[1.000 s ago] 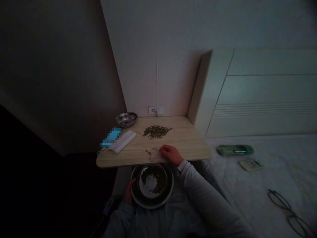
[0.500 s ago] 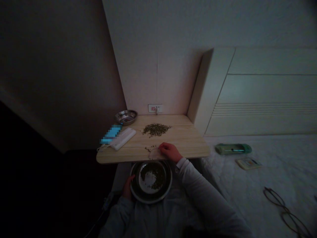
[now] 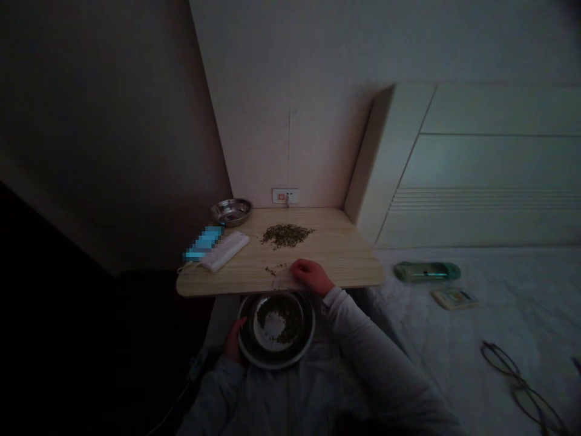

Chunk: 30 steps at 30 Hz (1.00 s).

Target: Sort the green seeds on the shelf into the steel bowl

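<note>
My left hand is closed on the left rim of a wide round metal bowl, held below the tabletop's front edge. Small green beans lie in it, mostly to the right of a pale bare patch. My right hand rests over the front of the wooden tabletop, its fingers pinched on a thin, see-through flat piece with a rounded edge. A few loose beans lie just beyond that piece. Farther back is a larger pile of beans.
A smaller steel bowl stands at the tabletop's back left, near a blurred-out phone and a white power strip. A wall socket is behind. On the bed at right lie a green bottle, a small packet and a looped cord.
The view has shifted very slightly. Both hands, the metal bowl and the beans stay in nearly the same places.
</note>
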Available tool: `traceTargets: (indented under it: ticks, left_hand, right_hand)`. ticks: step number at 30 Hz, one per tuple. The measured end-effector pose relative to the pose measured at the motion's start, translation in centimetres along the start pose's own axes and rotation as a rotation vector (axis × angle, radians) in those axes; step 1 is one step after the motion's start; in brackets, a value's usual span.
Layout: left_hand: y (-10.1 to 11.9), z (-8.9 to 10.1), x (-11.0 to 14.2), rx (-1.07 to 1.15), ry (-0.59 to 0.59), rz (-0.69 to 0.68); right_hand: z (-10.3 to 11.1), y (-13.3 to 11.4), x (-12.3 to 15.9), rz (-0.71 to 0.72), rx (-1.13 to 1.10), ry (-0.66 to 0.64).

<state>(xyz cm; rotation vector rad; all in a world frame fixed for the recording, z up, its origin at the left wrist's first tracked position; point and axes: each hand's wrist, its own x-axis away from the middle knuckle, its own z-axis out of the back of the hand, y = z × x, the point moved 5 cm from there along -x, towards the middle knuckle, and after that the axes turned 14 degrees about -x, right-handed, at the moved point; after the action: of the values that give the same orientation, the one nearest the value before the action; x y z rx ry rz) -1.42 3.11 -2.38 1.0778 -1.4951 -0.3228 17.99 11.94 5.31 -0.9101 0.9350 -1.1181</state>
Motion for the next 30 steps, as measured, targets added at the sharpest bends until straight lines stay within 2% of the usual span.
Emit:
traceTargets:
  ticks: [4,9,15,18,22,30]
  left_hand:
    - [-0.4,0.1,-0.3,0.011,-0.023,0.047]
    - [-0.5,0.1,-0.6,0.032,-0.064,0.012]
    - [-0.2,0.2,-0.2,0.022,0.024,0.037]
    - [-0.3,-0.1,0.1,0.039,-0.001,0.075]
    - [-0.3,0.0,-0.2,0.038,0.004,0.059]
    - [-0.6,0.5,-1.0,0.02,0.049,0.05]
  right_hand:
    - [0.0,0.1,0.0,-0.002,0.014,-0.004]
    - [-0.1,0.1,0.0,0.012,0.011,-0.013]
    - [-0.1,0.5,-0.1,0.001,-0.079,-0.03]
    - [0.3,0.7,-0.3,0.006,-0.147,0.03]
    - [0.8,0.9,-1.0,0.018,-0.123,0.158]
    - [0.6,0.9,-1.9,0.021,-0.026,0.171]
